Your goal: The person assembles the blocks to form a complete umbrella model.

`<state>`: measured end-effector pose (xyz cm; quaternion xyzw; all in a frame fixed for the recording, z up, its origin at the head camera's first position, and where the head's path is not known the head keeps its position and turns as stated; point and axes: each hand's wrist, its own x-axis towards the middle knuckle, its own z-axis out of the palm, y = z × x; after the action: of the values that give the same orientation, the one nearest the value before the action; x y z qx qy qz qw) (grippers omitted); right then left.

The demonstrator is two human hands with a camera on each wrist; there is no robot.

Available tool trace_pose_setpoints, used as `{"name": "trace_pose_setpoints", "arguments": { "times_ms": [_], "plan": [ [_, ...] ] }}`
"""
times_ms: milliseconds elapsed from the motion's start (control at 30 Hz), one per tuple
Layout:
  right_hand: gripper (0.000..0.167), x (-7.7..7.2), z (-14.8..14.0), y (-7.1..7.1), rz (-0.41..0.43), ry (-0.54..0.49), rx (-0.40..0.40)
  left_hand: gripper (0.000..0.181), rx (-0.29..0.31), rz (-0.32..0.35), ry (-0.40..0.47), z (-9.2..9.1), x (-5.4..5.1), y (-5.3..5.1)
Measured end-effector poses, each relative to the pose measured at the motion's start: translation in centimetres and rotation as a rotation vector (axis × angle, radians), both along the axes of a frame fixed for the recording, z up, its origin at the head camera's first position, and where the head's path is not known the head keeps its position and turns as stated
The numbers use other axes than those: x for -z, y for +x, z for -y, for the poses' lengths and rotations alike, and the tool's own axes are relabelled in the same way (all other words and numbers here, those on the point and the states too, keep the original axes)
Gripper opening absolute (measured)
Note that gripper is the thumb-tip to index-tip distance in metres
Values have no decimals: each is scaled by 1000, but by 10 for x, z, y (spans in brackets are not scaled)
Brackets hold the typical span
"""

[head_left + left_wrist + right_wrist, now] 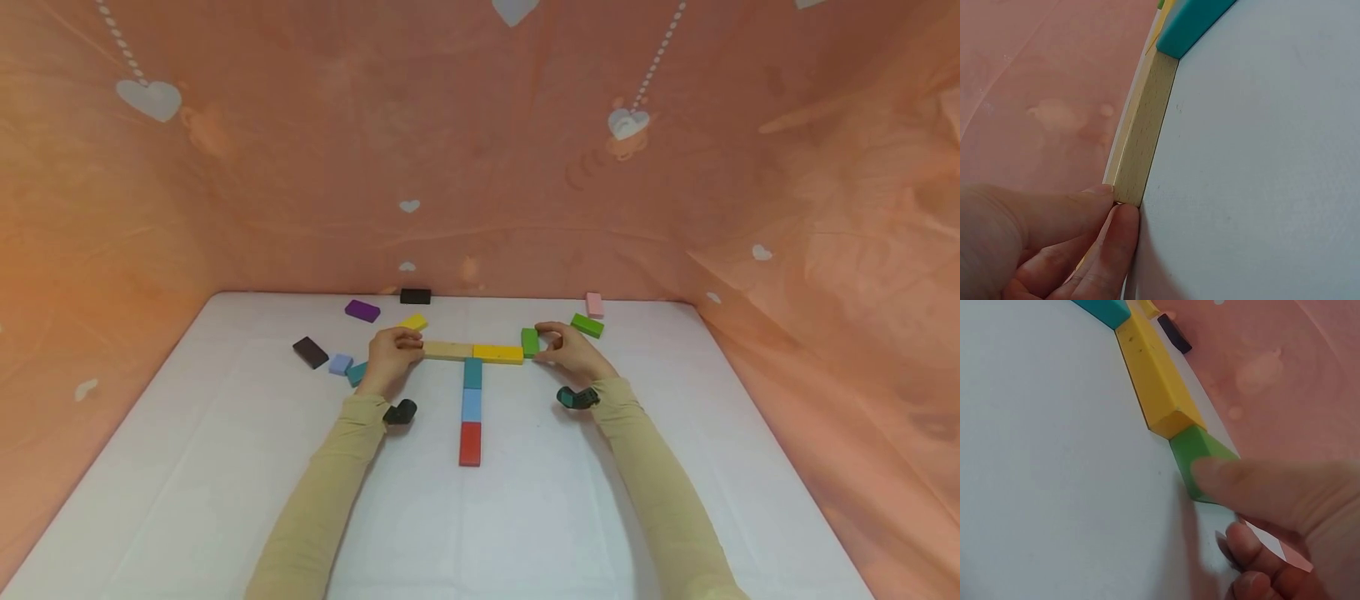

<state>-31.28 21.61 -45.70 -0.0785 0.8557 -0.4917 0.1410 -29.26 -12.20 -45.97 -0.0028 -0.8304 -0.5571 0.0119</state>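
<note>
In the head view, a plain wooden block [448, 350] and a yellow block [498, 355] lie end to end in a row. A teal block [472, 372], a light blue block [471, 406] and a red block [469, 444] run from their joint toward me. My left hand [393, 358] has its thumb and fingertips at the wooden block's left end, pinching it there. On the other side, my right hand [573, 350] pinches a green block [530, 343] between thumb and fingers. That block meets the yellow block's right end in the right wrist view; the thumb partly covers it.
Loose blocks lie around: dark brown [311, 352], lavender [341, 364], purple [363, 311], black [416, 296], pink [594, 305] and green [587, 325]. Another yellow block [415, 322] and a second teal block [357, 374] sit partly behind my left hand. Pink cloth [525, 208] rises behind the white table [637, 533].
</note>
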Motion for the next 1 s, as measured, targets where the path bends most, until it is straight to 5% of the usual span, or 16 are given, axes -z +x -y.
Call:
{"name": "trace_pose_setpoints", "arguments": {
  "times_ms": [1000],
  "plan": [
    [63,1,0,2,-24,-9,-7,25,-12,12,-5,-1,0,0]
  ]
}}
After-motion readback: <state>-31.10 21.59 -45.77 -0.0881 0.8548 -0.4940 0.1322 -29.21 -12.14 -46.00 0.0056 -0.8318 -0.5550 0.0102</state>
